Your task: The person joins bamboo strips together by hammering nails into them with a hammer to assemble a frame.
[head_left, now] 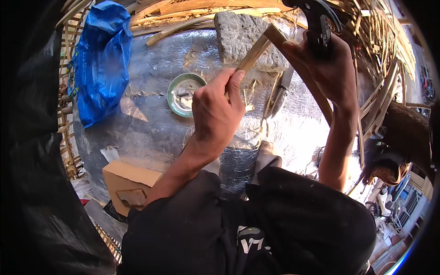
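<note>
My left hand is closed round a short wooden strip, whose far end meets a longer strip at an angle. The longer brown strip runs down past my right wrist. My right hand is closed round a black-handled tool, with the thumb against the longer strip. Behind the strips lies a rough grey stone block. Just below it, a knife rests on the silvery sheet. Whether the two strips are joined or only touching, I cannot tell.
A green-rimmed bowl is left of my left hand. The blue bag lies at the upper left, a cardboard box at the lower left. Split wood strips pile up at the upper right, above a log.
</note>
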`<state>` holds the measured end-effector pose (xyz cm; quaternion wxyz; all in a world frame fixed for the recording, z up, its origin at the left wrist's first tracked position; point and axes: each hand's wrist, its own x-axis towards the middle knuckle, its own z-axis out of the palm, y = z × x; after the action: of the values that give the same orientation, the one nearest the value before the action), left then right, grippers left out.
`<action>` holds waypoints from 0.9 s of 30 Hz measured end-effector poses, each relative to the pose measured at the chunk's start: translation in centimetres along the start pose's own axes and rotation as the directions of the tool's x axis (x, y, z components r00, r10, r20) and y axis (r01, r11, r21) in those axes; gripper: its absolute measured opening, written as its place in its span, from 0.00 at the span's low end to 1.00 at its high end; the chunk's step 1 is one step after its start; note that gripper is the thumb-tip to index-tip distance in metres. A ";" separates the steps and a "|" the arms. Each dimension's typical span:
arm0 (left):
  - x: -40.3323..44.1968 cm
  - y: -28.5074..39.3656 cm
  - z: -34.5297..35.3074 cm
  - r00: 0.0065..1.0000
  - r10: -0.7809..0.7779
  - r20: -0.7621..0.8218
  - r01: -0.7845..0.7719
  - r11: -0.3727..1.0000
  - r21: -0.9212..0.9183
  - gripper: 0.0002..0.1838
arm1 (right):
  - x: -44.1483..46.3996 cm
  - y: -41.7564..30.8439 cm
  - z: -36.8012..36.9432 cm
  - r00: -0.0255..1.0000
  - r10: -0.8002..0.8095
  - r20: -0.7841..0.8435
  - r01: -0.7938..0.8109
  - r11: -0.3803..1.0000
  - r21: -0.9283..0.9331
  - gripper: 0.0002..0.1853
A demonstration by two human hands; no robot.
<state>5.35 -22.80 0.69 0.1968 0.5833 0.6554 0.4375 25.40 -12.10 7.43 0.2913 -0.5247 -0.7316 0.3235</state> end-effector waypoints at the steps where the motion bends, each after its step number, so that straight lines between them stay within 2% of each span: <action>1: -0.1 0.1 -0.2 1.000 -0.003 -0.002 0.003 1.000 0.001 0.14 | -0.4 -0.6 0.6 0.990 -0.119 -0.080 0.117 0.993 -0.023 0.20; 3: -0.3 0.7 -0.7 0.940 -0.214 0.265 0.297 0.896 -0.329 0.15 | -0.3 -1.4 -0.1 0.986 -0.136 -0.095 0.130 0.989 -0.066 0.18; 4: -0.2 0.3 -1.2 0.898 -0.246 0.365 0.396 0.814 -0.426 0.16 | 0.3 -0.5 -1.0 0.999 -0.032 -0.015 0.032 0.999 0.026 0.18; 5: -0.1 -0.1 -1.6 0.901 -0.232 0.368 0.387 0.814 -0.433 0.16 | 0.9 0.5 -1.9 0.995 0.065 0.072 -0.073 0.991 0.111 0.17; 7: 0.0 -0.6 -2.3 0.832 -0.272 0.483 0.511 0.715 -0.478 0.16 | 1.5 2.2 -3.0 0.990 0.125 0.061 -0.129 0.989 0.072 0.17; 8: -0.2 -1.0 -2.5 0.859 -0.265 0.439 0.447 0.806 -0.388 0.16 | 1.5 2.2 -3.6 0.967 0.243 0.077 -0.252 0.955 0.157 0.17; 9: -0.6 -1.7 -2.7 0.862 -0.252 0.440 0.438 0.806 -0.397 0.16 | 1.7 2.4 -4.2 0.930 0.354 0.101 -0.368 0.898 0.242 0.16; 11: -1.5 -3.2 -3.1 0.813 -0.389 0.434 0.563 0.716 -0.413 0.16 | 2.2 5.0 -5.3 0.943 0.326 0.058 -0.328 0.897 0.297 0.17; 13: -1.7 -3.6 -3.3 0.822 -0.380 0.424 0.551 0.716 -0.428 0.15 | 2.1 5.9 -5.6 0.948 0.318 0.025 -0.309 0.898 0.312 0.17; 15: -1.6 -3.5 -3.4 0.792 -0.406 0.456 0.606 0.610 -0.510 0.14 | 1.8 6.3 -4.8 0.953 0.302 0.034 -0.294 0.887 0.355 0.17; 17: -1.0 -2.6 -3.2 0.785 -0.430 0.446 0.617 0.612 -0.495 0.13 | 1.2 5.3 -3.5 0.975 0.205 0.079 -0.220 0.911 0.349 0.21; 18: -0.7 -2.3 -3.2 0.798 -0.400 0.450 0.599 0.611 -0.518 0.13 | 0.9 5.4 -2.9 0.969 0.220 0.111 -0.245 0.911 0.333 0.23; 19: -0.4 -2.0 -3.1 0.812 -0.366 0.455 0.579 0.609 -0.542 0.13 | 0.0 3.2 -1.8 0.975 0.215 0.064 -0.224 0.918 0.326 0.25; 21: 0.3 -1.1 -3.0 0.821 -0.363 0.441 0.566 0.618 -0.545 0.13 | -0.2 3.6 -0.1 0.975 0.189 0.119 -0.218 0.927 0.307 0.27; 22: 0.7 -0.7 -2.9 0.832 -0.348 0.432 0.551 0.604 -0.575 0.13 | -0.6 3.2 1.0 0.975 0.207 0.080 -0.222 0.911 0.349 0.28; 23: 0.9 -0.3 -2.9 0.842 -0.338 0.421 0.538 0.587 -0.605 0.12 | -0.7 3.0 1.1 0.967 0.187 0.170 -0.233 0.920 0.314 0.28; 27: 2.2 0.5 -2.9 0.850 -0.330 0.411 0.523 0.626 -0.579 0.12 | -0.9 2.3 2.8 0.957 0.129 0.261 -0.210 0.928 0.307 0.28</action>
<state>2.86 -21.77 3.19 0.5780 0.3510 0.5396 0.5015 24.85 -12.84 3.81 0.2570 -0.4875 -0.6477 0.5261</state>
